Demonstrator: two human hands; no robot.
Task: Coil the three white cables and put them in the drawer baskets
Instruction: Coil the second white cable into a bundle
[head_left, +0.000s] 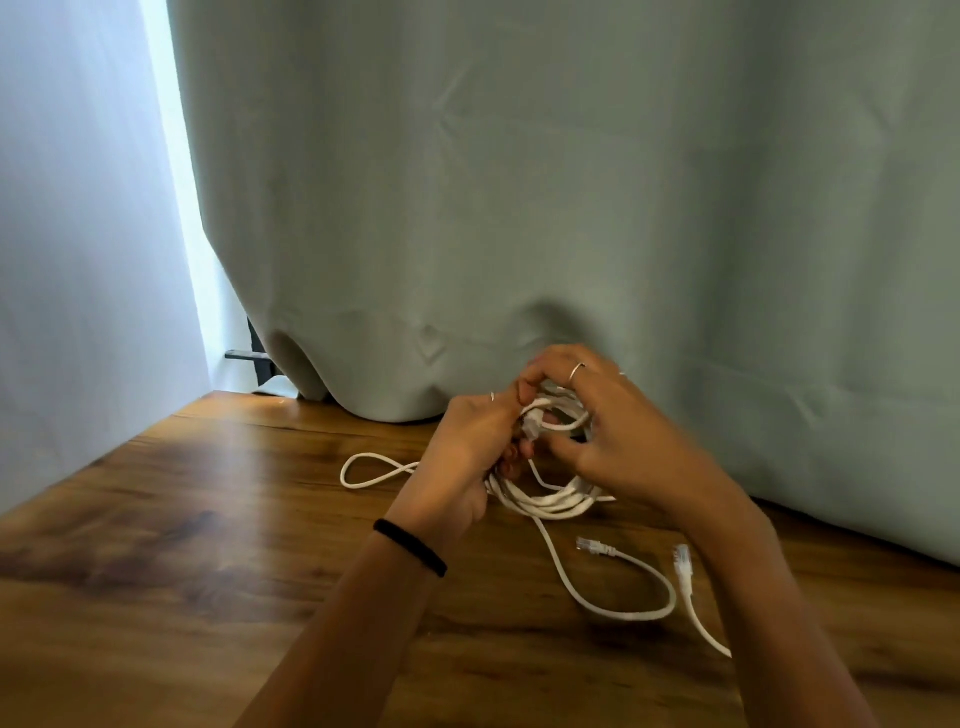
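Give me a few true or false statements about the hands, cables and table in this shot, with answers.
1. Both hands grip the coil of white cable. True: left hand, right hand.
2. Two plugs lie loose on the table. True; the other plug is nearby.
3. The left wrist wears a watch. False: it wears a black band.
4. The coil sits in a drawer basket. False: no basket shows; the coil is over the table.
5. A red wall stands behind. False: a pale green curtain hangs there.
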